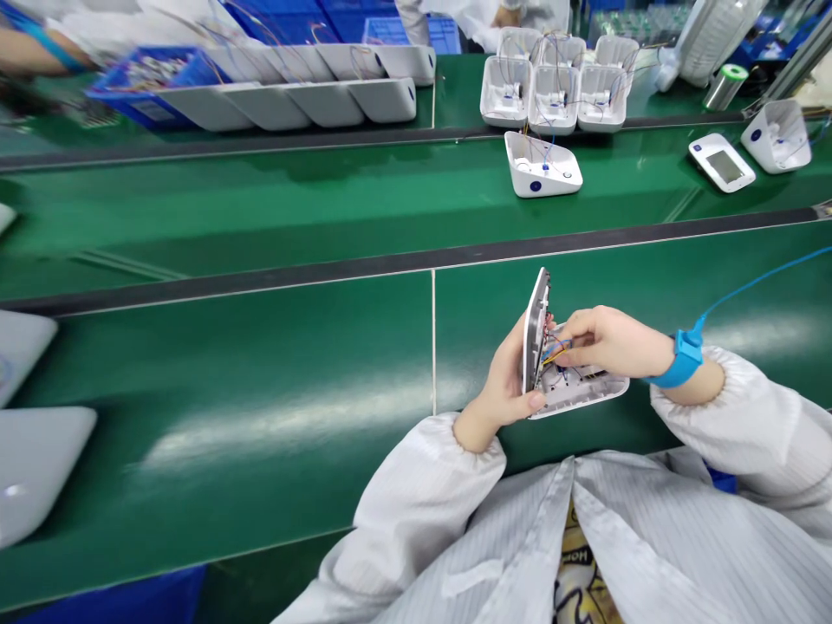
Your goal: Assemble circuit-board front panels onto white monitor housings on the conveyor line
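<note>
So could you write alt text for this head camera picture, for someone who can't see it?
A person in a white coat holds an opened white plastic device casing over a green workbench: the left hand props its upright half, and the right hand, a blue strap on its wrist, pinches the coloured wires inside. More white casings sit beyond a green conveyor belt.
</note>
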A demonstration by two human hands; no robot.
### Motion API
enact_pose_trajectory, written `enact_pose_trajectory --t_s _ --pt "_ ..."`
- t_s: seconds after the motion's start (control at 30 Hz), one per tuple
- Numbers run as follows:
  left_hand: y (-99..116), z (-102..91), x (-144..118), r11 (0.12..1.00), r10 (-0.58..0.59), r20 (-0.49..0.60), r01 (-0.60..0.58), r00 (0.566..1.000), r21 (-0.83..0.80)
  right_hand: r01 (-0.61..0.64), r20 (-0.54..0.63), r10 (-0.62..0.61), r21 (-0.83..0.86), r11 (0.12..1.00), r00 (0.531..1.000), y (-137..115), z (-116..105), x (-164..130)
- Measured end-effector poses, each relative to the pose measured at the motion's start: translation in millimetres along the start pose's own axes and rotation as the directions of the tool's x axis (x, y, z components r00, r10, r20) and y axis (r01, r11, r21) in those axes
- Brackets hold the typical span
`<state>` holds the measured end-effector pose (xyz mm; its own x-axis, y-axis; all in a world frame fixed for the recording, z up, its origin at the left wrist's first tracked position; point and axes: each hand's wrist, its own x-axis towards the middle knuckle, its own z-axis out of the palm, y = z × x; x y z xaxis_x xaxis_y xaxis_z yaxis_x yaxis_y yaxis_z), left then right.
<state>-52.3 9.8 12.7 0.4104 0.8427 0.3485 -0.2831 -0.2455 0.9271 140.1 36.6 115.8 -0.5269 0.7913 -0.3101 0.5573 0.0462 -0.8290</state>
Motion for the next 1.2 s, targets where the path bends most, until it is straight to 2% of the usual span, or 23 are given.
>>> enact_pose_trajectory --t_s 0.1,0.17,0.23,0.3,0.4,0.5,0.57,0.67,0.77,0.83,0.9,0.93,0.97,1.0,1.03,1.1,1.13,1.2 --pt "0.7 -0.1 0.8 1.000 -0.010 0.003 0.010 1.000 0.014 -0.007 0.002 0.007 0.010 1.000 1.000 1.3 -0.8 -1.7" --pt "0.1 -0.2 1.1 1.000 -0.010 0.000 0.010 1.000 0.023 0.023 -0.034 -0.027 -0.096 0.995 0.999 0.9 2.2 -2.8" --pt "-0.4 -0.4 1.4 1.000 0.001 0.001 -0.001 1.000 0.025 0.105 -0.047 -0.121 -0.256 0.961 0.992 1.8 5.5 -2.9" --pt "0.2 -1.0 2.0 0.999 0.015 0.010 -0.015 1.000 0.046 0.205 -0.017 -0.233 -0.422 0.883 0.972 5.1 7.1 -2.0" --pt "3.7 -2.3 3.5 0.987 0.044 0.041 -0.049 0.998 0.150 0.300 0.038 -0.356 -0.625 0.720 0.934 13.4 5.9 0.5" --pt "10.5 -3.0 4.8 0.947 0.079 0.084 -0.102 0.993 0.306 0.263 -0.011 -0.402 -0.742 0.617 0.915 21.5 5.5 2.6" --pt "17.5 -2.0 5.2 0.892 0.092 0.122 -0.136 0.988 0.432 0.175 -0.088 -0.368 -0.761 0.624 0.926 25.3 8.5 3.7" --pt "30.8 1.2 4.7 0.747 0.068 0.175 -0.166 0.982 0.644 0.063 -0.185 -0.273 -0.711 0.700 0.944 28.7 15.2 5.8" --pt "41.0 4.4 2.0 0.600 -0.046 0.215 -0.145 0.975 0.787 0.049 -0.202 -0.221 -0.623 0.781 0.954 31.2 11.9 7.8" --pt "42.9 5.2 -0.6 0.540 -0.119 0.238 -0.138 0.964 0.830 0.139 -0.110 -0.229 -0.524 0.840 0.967 34.3 -2.0 7.3" --pt "41.2 5.2 -2.8 0.504 -0.163 0.259 -0.145 0.952 0.851 0.258 0.051 -0.256 -0.340 0.904 0.965 39.3 -23.5 4.3" --pt "39.8 5.1 -3.3 0.492 -0.178 0.270 -0.151 0.946 0.857 0.276 0.104 -0.258 -0.226 0.934 0.960 42.3 -34.9 1.9" --pt "38.5 5.2 -3.4 0.482 -0.196 0.278 -0.155 0.940 0.863 0.248 0.108 -0.236 -0.116 0.962 0.966 45.6 -45.3 -1.0" --pt "37.4 5.6 -3.0 0.472 -0.216 0.283 -0.154 0.935 0.868 0.183 0.056 -0.182 -0.018 0.983 0.982 48.9 -53.6 -4.1" --pt "36.8 6.5 -2.2 0.461 -0.238 0.284 -0.149 0.929 0.875 0.105 -0.028 -0.103 0.068 0.992 0.994 52.0 -59.2 -7.1" --pt "36.6 9.7 -0.1 0.435 -0.283 0.275 -0.133 0.919 0.890 -0.028 -0.169 0.060 0.189 0.981 0.984 56.5 -62.5 -11.9" --pt "36.8 11.9 1.0 0.422 -0.300 0.266 -0.122 0.916 0.898 -0.066 -0.190 0.106 0.207 0.976 0.976 57.5 -61.1 -13.1" --pt "36.7 16.9 2.4 0.409 -0.316 0.244 -0.100 0.917 0.907 -0.099 -0.155 0.125 0.164 0.982 0.980 56.3 -57.1 -12.1"
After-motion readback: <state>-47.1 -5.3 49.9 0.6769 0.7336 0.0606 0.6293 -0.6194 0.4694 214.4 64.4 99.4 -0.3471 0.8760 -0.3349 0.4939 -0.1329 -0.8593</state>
